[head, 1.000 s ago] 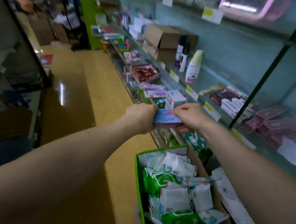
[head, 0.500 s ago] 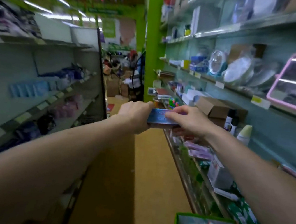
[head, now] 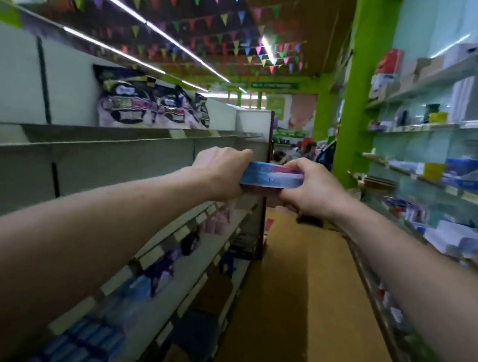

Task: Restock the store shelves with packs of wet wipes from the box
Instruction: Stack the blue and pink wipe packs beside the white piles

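Both hands, left and right, grip what seems a blue wipes pack between them.

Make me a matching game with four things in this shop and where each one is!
Things:
1. blue pack
2. purple bags
3. green pillar
4. little flags

Places:
A. up under the ceiling
B. between the left hand and right hand
C. top shelf on the left
D. right of the aisle, far back

Pairs: 1-B, 2-C, 3-D, 4-A
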`<act>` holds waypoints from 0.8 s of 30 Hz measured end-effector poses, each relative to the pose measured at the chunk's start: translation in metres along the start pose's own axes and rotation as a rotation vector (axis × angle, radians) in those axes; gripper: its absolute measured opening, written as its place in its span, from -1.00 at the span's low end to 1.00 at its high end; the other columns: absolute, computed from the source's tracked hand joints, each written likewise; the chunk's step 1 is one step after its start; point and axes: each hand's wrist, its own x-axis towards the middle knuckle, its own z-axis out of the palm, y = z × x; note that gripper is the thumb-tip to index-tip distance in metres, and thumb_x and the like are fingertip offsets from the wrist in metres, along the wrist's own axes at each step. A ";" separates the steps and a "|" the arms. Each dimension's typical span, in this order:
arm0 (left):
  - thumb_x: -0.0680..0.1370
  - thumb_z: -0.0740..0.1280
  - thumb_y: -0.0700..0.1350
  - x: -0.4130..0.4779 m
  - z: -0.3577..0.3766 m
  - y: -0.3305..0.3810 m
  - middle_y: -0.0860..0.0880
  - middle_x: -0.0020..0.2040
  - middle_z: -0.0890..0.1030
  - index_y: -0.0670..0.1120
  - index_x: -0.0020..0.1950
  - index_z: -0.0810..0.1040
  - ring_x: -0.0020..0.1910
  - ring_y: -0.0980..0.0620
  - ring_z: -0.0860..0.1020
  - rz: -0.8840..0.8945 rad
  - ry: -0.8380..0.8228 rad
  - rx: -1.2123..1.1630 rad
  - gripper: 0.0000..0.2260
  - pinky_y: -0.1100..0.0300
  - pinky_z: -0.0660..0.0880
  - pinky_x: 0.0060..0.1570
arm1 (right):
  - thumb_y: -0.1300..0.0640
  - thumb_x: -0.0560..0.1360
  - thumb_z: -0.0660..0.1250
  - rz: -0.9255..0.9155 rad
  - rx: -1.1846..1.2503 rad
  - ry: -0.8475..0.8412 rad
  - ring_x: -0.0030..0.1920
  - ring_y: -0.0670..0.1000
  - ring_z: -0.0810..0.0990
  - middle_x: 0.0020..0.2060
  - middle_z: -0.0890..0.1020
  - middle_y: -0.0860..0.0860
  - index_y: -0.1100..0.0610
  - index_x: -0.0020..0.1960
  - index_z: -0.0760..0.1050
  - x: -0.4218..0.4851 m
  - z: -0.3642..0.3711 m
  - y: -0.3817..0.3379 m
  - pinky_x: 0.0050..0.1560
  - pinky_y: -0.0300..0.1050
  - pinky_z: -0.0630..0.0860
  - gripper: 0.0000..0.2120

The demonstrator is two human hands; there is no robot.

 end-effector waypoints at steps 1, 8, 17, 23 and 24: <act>0.50 0.37 0.10 0.000 -0.005 -0.020 -0.06 0.09 0.57 -0.01 0.24 0.40 0.01 -0.11 0.54 -0.015 0.007 0.020 -0.62 0.11 0.34 -0.19 | 0.11 0.41 0.43 -0.033 0.017 0.007 0.02 0.03 0.57 0.04 0.56 -0.01 -0.01 0.20 0.44 0.011 0.009 -0.014 0.08 -0.05 0.54 -0.61; 0.50 0.36 0.08 -0.013 -0.034 -0.138 -0.08 0.10 0.57 -0.04 0.17 0.44 0.07 -0.15 0.54 -0.134 0.055 0.175 -0.67 0.09 0.38 -0.14 | 0.18 0.43 0.42 -0.211 0.147 -0.016 -0.06 0.03 0.59 0.02 0.55 0.04 0.05 0.25 0.44 0.070 0.066 -0.111 -0.11 -0.15 0.55 -0.59; 0.49 0.38 0.05 -0.044 -0.075 -0.259 -0.04 -0.10 0.51 0.01 0.00 0.41 -0.19 -0.06 0.44 -0.339 0.064 0.297 -0.78 0.16 0.34 -0.22 | 0.18 0.41 0.41 -0.407 0.305 -0.104 -0.05 0.08 0.61 0.01 0.57 0.04 0.00 0.18 0.44 0.129 0.131 -0.221 0.02 0.01 0.60 -0.63; 0.48 0.39 0.00 -0.066 -0.095 -0.316 -0.01 -0.09 0.54 0.01 0.04 0.45 -0.14 -0.05 0.51 -0.476 0.019 0.404 -0.79 0.17 0.40 -0.20 | 0.20 0.42 0.40 -0.560 0.401 -0.201 -0.13 0.01 0.61 0.01 0.56 0.06 0.07 0.23 0.44 0.157 0.171 -0.278 -0.17 -0.19 0.57 -0.60; 0.48 0.39 0.02 -0.069 -0.099 -0.324 0.01 -0.10 0.53 0.02 0.05 0.46 -0.15 -0.04 0.50 -0.500 0.013 0.438 -0.79 0.17 0.39 -0.21 | 0.20 0.43 0.40 -0.586 0.418 -0.217 -0.16 -0.01 0.61 -0.03 0.57 0.06 0.07 0.21 0.44 0.162 0.177 -0.286 -0.19 -0.20 0.57 -0.62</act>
